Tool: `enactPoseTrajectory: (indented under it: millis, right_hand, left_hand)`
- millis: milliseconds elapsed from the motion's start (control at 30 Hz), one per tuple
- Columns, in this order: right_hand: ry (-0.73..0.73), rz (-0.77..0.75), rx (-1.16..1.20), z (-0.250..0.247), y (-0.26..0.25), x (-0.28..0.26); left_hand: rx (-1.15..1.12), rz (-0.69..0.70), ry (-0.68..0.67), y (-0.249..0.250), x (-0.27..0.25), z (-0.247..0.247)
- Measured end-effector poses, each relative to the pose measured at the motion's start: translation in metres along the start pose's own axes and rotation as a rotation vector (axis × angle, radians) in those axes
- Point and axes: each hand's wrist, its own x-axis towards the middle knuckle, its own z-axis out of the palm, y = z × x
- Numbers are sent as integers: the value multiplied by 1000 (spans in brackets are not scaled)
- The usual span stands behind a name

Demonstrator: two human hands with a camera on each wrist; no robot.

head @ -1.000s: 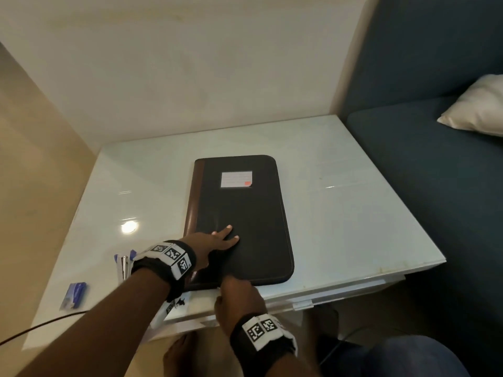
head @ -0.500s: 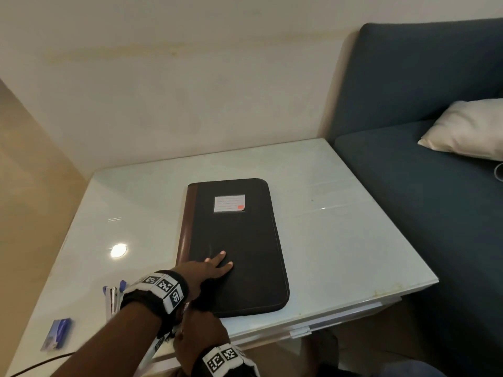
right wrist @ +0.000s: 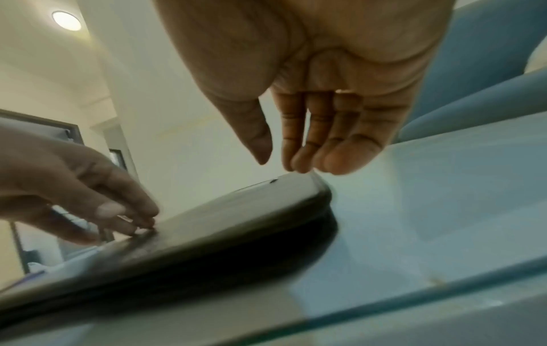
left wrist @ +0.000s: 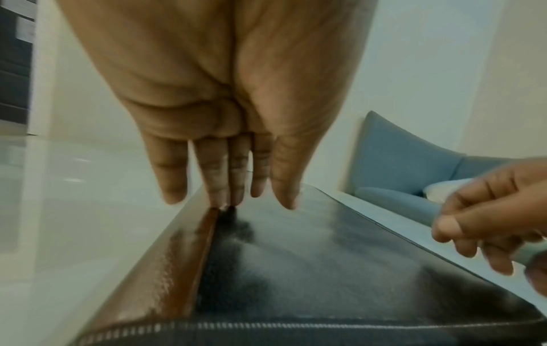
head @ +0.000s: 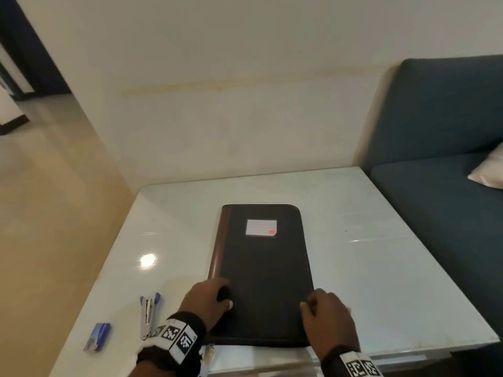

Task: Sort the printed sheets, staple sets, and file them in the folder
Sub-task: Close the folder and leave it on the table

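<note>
While the folder (head: 262,276) lies shut and flat at the centre of the head view, your two hands sit at its near end. Your left hand (head: 208,302) is at the lower middle of the frame, on the folder's left side beside the brown spine; in the left wrist view its fingers (left wrist: 220,178) reach down nearly straight, tips meeting the cover just where brown meets black, so the hand is open and touching, not gripping. Your right hand (head: 328,318) is lower right of centre, at the folder's right edge. In the right wrist view its fingers (right wrist: 313,140) hang loosely bent, tips just over the rounded edge, holding nothing; whether they touch the edge I cannot tell. From the left wrist view the same hand looks more curled, but nothing is in it. The folder is black with a zip (left wrist: 266,325) along its near edge and a white label (head: 261,227) with a red corner mark toward its far end. It rests on the pale glass table (head: 381,268). At the lower left of the head view a stapler (head: 149,312) lies on the table, apart from the folder, and further left a small blue box (head: 97,337). A dark blue sofa (head: 441,159) fills the right side, with a white cushion (head: 488,172) at the right edge.
</note>
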Motion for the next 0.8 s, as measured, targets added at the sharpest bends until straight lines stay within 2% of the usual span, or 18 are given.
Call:
enactPoseTrajectory:
  millis: [67, 167, 267, 400, 567, 800]
  right_hand:
    - [-29, 112, -32, 3, 11, 3]
    - [-128, 206, 12, 16, 12, 6]
    - [-178, 238, 68, 20, 13, 10]
    - [-221, 248, 288, 19, 10, 23]
    - [-296, 147, 432, 26, -37, 53]
    - [-312, -120, 450, 68, -144, 119]
  left_hand:
    - [-54, -148, 87, -5, -5, 7]
    - [-84, -315, -21, -9, -9, 20]
    - [-105, -358, -72, -13, -10, 26]
    - [-148, -338, -85, -34, -2, 18]
    - [-141, -350, -64, -72, 20, -22]
    - [-236, -394, 102, -148, 66, -97]
